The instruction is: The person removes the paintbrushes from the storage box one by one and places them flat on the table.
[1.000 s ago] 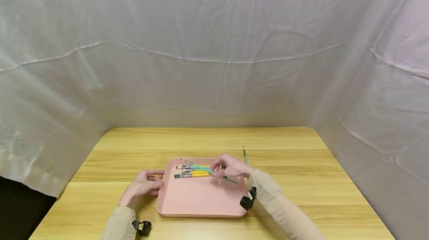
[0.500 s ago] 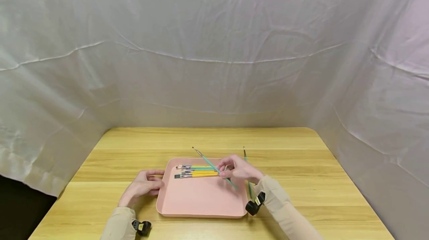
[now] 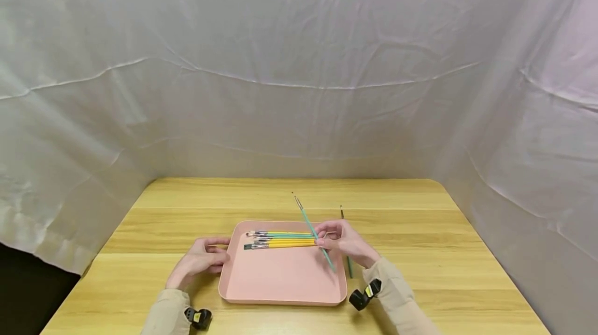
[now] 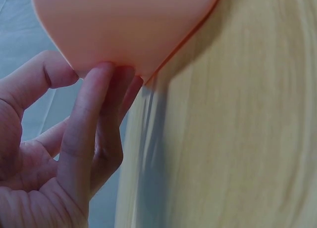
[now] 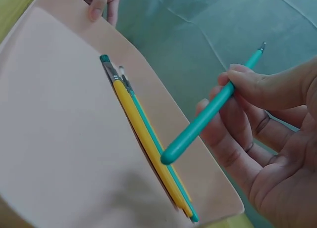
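Observation:
My right hand (image 3: 348,241) pinches a teal paintbrush (image 3: 307,219) between thumb and fingers above the right part of a pink tray (image 3: 280,301). The brush tilts, bristle end up and away, blunt handle end down toward the tray, as the right wrist view shows. Inside the tray, several brushes with yellow and teal handles (image 3: 289,244) lie side by side near the far wall, bristles to the left. My left hand (image 3: 201,262) is at the tray's left side; in the left wrist view its thumb and fingers (image 4: 84,134) grip the wall's edge.
Outside the tray's right wall another dark-tipped teal brush (image 3: 350,267) lies on the wooden table (image 3: 420,252), partly hidden behind my right hand. Grey cloth (image 3: 299,122) hangs around the table's back and sides.
My right hand has lifted the teal brush from the others and moved right, swinging its bristle end up and away. The left hand and tray stay in place.

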`<move>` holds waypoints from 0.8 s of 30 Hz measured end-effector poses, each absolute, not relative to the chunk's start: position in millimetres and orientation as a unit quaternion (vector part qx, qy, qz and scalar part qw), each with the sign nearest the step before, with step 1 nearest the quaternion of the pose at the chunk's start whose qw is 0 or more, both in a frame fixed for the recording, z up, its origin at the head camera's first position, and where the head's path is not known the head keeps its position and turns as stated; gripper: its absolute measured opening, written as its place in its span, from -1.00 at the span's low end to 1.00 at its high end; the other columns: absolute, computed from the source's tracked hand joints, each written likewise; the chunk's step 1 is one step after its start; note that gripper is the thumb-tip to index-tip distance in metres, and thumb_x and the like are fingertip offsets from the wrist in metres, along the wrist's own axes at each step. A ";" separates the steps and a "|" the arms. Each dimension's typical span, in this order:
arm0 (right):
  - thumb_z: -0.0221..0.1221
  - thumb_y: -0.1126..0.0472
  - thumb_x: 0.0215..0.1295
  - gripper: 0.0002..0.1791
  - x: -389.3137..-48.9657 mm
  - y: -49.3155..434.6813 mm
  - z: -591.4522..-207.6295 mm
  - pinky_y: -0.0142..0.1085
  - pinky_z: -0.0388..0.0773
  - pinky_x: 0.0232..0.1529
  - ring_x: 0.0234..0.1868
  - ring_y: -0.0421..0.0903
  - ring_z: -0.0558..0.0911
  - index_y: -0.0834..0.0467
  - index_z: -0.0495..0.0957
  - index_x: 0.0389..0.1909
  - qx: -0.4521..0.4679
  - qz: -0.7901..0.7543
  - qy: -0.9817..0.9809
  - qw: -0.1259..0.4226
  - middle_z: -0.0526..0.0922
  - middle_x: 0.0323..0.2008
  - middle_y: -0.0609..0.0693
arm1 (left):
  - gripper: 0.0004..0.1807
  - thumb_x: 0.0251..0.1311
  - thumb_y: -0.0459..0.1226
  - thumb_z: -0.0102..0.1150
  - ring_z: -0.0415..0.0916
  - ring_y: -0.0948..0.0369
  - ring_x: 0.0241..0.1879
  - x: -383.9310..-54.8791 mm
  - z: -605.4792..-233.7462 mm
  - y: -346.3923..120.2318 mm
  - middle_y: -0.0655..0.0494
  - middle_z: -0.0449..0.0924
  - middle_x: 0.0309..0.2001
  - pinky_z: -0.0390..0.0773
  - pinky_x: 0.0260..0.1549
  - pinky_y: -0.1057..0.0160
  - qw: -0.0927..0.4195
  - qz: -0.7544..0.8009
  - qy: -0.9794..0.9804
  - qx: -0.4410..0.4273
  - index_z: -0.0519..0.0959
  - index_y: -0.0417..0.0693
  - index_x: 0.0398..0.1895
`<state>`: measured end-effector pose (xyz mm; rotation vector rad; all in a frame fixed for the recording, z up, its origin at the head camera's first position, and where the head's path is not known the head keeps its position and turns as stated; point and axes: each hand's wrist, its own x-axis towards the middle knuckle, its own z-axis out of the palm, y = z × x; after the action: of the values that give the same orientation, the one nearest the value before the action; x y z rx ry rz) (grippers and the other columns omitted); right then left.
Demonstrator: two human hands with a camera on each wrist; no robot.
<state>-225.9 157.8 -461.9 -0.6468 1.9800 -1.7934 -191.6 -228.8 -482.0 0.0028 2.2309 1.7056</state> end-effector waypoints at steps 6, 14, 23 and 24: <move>0.25 0.37 0.30 -0.67 -220.6 168.5 -467.5 -0.40 0.71 -0.26 -0.36 -0.29 0.70 0.51 0.50 -0.02 -0.196 -0.667 0.701 0.156 0.65 -0.33 -0.15 | -0.32 0.10 -0.44 0.25 0.67 0.22 -0.30 -191.1 -481.3 -227.8 -0.09 0.72 -0.21 0.77 -0.34 0.26 0.163 0.599 0.784 -0.003 0.32 -0.54 0.32; 0.24 0.38 0.31 -0.80 -215.3 181.2 -479.1 -0.42 0.68 -0.27 -0.33 -0.30 0.69 0.09 0.64 -0.10 -0.156 -0.714 0.673 0.114 0.64 -0.29 -0.17 | -0.31 0.09 -0.44 0.25 0.66 0.24 -0.32 -190.3 -480.9 -227.8 -0.04 0.72 -0.25 0.76 -0.36 0.29 0.161 0.603 0.781 -0.003 0.33 -0.53 0.32; 0.22 0.47 0.27 -0.78 -209.0 196.9 -488.7 -0.42 0.71 -0.24 -0.34 -0.28 0.66 0.24 0.61 -0.09 -0.049 -0.773 0.627 0.089 0.60 -0.33 -0.15 | -0.33 0.12 -0.45 0.23 0.67 0.23 -0.32 -191.2 -483.3 -228.1 -0.10 0.72 -0.21 0.76 -0.37 0.27 0.160 0.599 0.784 -0.002 0.32 -0.55 0.31; 0.21 0.48 0.27 -0.78 -208.4 198.7 -489.7 -0.41 0.71 -0.25 -0.35 -0.27 0.66 0.23 0.61 -0.10 -0.035 -0.777 0.622 0.090 0.61 -0.34 -0.15 | -0.33 0.11 -0.45 0.23 0.67 0.22 -0.32 -191.2 -483.4 -228.1 -0.11 0.72 -0.21 0.76 -0.37 0.27 0.160 0.599 0.785 -0.003 0.32 -0.55 0.31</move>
<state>-208.4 198.7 -489.7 -0.1053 1.8487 -2.3111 -191.2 -228.1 -483.4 -0.0094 2.2431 1.7102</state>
